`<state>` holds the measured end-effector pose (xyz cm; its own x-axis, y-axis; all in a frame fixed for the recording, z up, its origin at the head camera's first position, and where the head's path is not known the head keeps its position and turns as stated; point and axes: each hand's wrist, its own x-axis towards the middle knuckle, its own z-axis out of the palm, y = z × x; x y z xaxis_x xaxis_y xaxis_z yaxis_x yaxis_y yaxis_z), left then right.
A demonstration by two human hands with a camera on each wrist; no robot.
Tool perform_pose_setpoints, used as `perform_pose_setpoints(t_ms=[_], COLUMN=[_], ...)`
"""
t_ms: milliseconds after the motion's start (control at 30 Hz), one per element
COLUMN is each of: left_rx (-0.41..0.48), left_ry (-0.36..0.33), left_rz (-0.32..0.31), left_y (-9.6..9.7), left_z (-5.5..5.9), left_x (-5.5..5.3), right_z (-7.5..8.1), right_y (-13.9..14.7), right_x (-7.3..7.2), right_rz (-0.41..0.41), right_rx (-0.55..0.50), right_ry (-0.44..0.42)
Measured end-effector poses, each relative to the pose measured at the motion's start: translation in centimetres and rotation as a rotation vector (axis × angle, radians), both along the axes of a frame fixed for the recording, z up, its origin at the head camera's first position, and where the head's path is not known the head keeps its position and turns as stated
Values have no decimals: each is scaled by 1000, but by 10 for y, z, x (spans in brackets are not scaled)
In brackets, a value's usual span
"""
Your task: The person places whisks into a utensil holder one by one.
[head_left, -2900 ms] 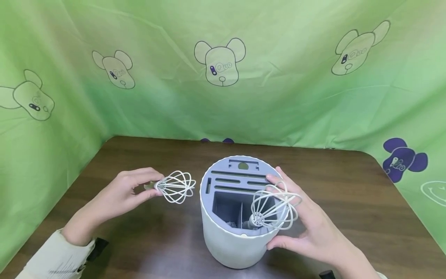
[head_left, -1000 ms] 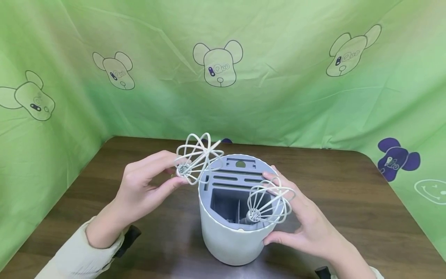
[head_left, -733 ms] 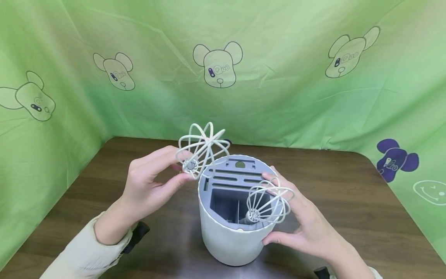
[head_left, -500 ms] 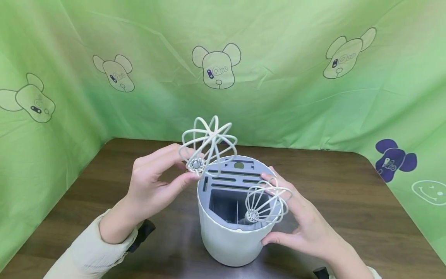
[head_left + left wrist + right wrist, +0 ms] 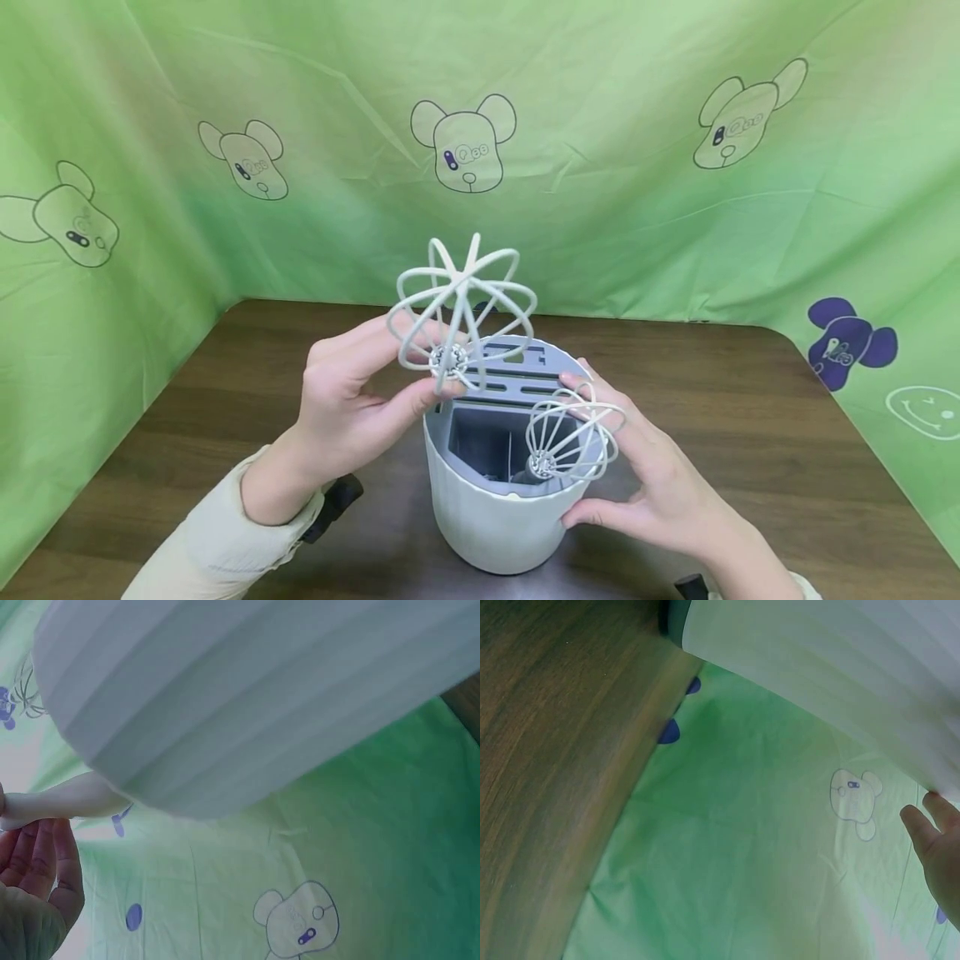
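My left hand [image 5: 360,392] pinches a whisk [image 5: 448,361] just below its pale wires, which point up over the back left rim of a utensil holder [image 5: 498,533]. In the left wrist view the pale whisk handle [image 5: 67,799] runs from my fingers toward the holder's ribbed wall [image 5: 247,697], which overlaps its end. The white holder stands upright, with a grey slotted top and a divided opening. A second whisk [image 5: 542,465] leans in its right compartment, wires up. My right hand [image 5: 660,475] grips the holder's right side, fingers at the rim and thumb on the front wall.
The dark wooden table [image 5: 750,400] extends around the holder. A green curtain [image 5: 600,208] with printed bear figures hangs behind and at both sides. A black strap part [image 5: 333,507] sits at my left cuff.
My left hand has carried its whisk from the table's left toward the holder, raising it and tilting the wires upward. My right hand stays on the holder.
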<state>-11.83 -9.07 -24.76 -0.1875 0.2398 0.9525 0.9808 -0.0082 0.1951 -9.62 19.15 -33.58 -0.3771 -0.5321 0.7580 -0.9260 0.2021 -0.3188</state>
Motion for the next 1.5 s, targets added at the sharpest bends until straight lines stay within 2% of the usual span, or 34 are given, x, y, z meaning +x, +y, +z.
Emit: perform_pose_setpoints(t_ms=[167,400,533,733,867,1300,1500], left_rx=[-3,-35,-49,-72,-86,-124,-230], left_ry=[-15,-30,-84,-207,-243,-289,-255], left_rz=[-30,-111,-136,-168,-184,-189,-164], left_y=[5,9,10,9,8,4,-1], left_z=[-4,-9,-15,-23,-27,-39,-41], left_x=[3,9,9,11,10,10,8], right_z=[0,0,1,2,1,2,2], right_y=[0,-2,-2,-3,-3,-1,-2], right_x=[1,1,1,0,-1,-2,-2], right_rz=[-1,6,12,15,30,12,26], right_rx=[0,-7,-8,-3,-11,-11,-18], right_ry=[-4,-1,6,5,13,4,8])
